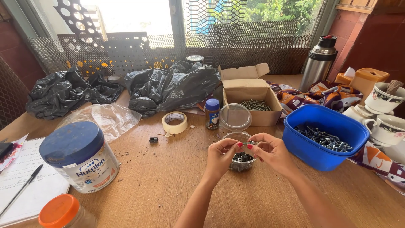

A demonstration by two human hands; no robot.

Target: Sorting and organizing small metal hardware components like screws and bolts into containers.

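My left hand (221, 157) and my right hand (272, 151) meet above a small clear plastic cup (241, 162) of dark nuts on the wooden table. Together their fingertips pinch a small metal bolt (249, 143), held level over the cup. Which hand carries a nut on it is too small to tell. To the right, close to my right hand, stands a blue plastic tub (325, 135) holding several bolts. Behind the cup lies a clear round lid (235, 117), and an open cardboard box (252, 98) with more bolts stands beyond that.
A large tin with a blue lid (80, 157), an orange-lidded jar (63, 212) and a notebook with pen (23, 185) sit left. Tape roll (174, 123), small blue-capped bottle (212, 113), black bags (168, 86), a thermos (319, 63) and cups (386, 122) ring the work area.
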